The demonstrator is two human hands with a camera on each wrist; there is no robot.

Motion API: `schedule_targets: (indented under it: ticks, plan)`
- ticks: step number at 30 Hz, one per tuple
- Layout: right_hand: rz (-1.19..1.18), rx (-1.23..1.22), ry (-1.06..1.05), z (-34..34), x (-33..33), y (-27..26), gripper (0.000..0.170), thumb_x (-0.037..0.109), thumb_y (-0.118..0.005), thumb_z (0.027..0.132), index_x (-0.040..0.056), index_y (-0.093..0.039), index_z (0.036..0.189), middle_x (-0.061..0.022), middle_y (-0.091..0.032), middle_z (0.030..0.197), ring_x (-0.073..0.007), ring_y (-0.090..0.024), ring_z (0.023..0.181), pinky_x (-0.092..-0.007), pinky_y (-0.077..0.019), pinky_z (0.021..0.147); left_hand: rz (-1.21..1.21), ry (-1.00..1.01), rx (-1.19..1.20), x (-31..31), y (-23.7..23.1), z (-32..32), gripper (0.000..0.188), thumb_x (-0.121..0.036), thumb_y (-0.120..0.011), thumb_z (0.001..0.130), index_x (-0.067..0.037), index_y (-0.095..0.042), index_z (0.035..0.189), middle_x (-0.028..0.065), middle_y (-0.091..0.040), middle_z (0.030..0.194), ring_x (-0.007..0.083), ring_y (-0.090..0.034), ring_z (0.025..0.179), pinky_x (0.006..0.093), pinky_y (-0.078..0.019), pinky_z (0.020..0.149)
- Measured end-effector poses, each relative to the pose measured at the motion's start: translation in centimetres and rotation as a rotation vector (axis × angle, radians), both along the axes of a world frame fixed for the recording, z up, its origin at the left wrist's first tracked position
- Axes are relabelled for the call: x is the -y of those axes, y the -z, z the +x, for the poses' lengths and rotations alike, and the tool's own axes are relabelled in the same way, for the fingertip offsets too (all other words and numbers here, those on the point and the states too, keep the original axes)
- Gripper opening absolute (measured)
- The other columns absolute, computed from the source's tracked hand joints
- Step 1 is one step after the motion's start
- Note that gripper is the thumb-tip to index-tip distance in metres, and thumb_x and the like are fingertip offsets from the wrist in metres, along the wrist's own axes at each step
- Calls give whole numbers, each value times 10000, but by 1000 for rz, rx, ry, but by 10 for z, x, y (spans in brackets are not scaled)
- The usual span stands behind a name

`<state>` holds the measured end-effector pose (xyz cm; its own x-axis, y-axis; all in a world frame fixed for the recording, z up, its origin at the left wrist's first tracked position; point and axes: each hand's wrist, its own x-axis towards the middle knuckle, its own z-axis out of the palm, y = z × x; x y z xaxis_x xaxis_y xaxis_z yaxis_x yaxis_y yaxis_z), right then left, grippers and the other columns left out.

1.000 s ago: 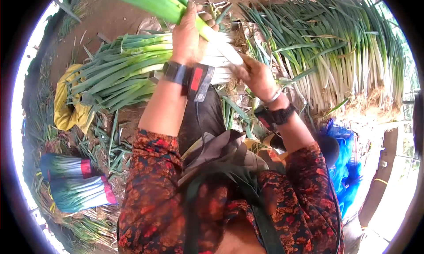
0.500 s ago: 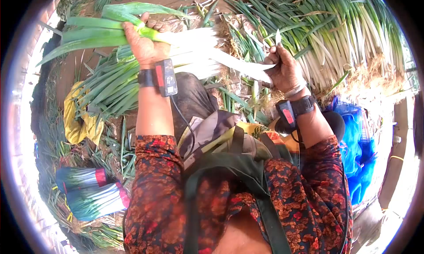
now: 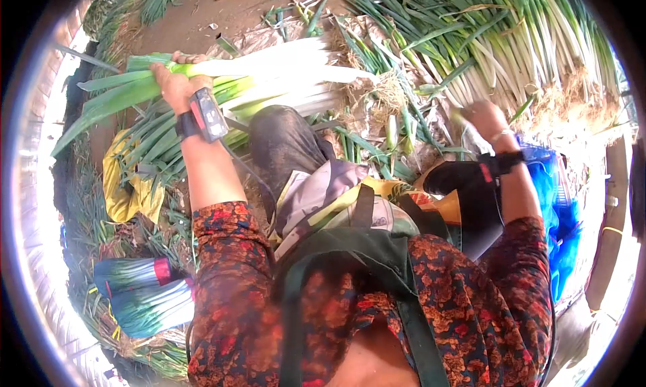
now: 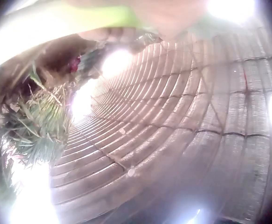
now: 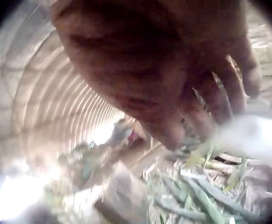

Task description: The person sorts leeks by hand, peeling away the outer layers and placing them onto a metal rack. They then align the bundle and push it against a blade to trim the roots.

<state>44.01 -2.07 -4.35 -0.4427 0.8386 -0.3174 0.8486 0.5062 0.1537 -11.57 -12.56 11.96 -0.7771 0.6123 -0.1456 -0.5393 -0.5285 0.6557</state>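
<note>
Leek (image 3: 269,65): over a row of leeks (image 3: 259,99), white end toward the person's right. Left hand (image 3: 180,84): fingers curled round its green part. Right hand (image 3: 486,121): apart from it, blurred, fingers loosely extended; whether it holds anything, cannot tell. Leek pile (image 3: 518,57) beyond. Banded bundles (image 3: 151,306) lower left.

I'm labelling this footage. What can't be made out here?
Pale shape beside the right hand: right wrist view, blurred.
Number of leeks the left hand grips: head view, overlap and glare.
Most of that hand: left wrist view, cut off by the top edge.
Any print on the red band: head view, too small.
</note>
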Motion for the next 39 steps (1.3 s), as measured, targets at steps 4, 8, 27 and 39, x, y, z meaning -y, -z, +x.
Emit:
schedule_targets:
  ticks: [4, 8, 27, 39]
  plan:
    - [57, -1439, 119, -124, 58, -55, 190, 171, -668, 872, 75, -708, 1031, -127, -660, 1120, -255, -637, 1028, -323, -510, 866, -112, 31, 53, -9, 5, 27, 510, -557, -418, 962, -66, -429, 821, 25, -393, 660, 171, -366, 589, 355, -375, 563]
    - [48, -1274, -157, -170, 96, -80, 225, 148, -700, 825, 62, -651, 1027, -129, -641, 1004, -280, -650, 877, -349, -533, 758, -186, 54, 80, -18, 13, 19, 292, -338, -516, 983, -60, -426, 983, 17, -367, 708, 157, -364, 588, 339, -377, 525]
    - [164, -536, 252, -118, 30, 72, 207, 182, -533, 872, 38, -680, 893, -198, -657, 875, -370, -656, 801, -427, -536, 701, -59, 53, -70, -20, 23, 29, 195, -204, -527, 973, -34, -433, 981, 85, -474, 825, 210, -480, 728, 386, -475, 705]
    - [469, -1218, -185, -181, 96, -73, 253, 193, -668, 839, 111, -676, 1079, -71, -669, 1064, -247, -646, 927, -355, -520, 806, -158, 1, -91, -18, 19, 46, 257, -256, -496, 990, -12, -418, 998, 104, -480, 872, 236, -482, 755, 412, -488, 730]
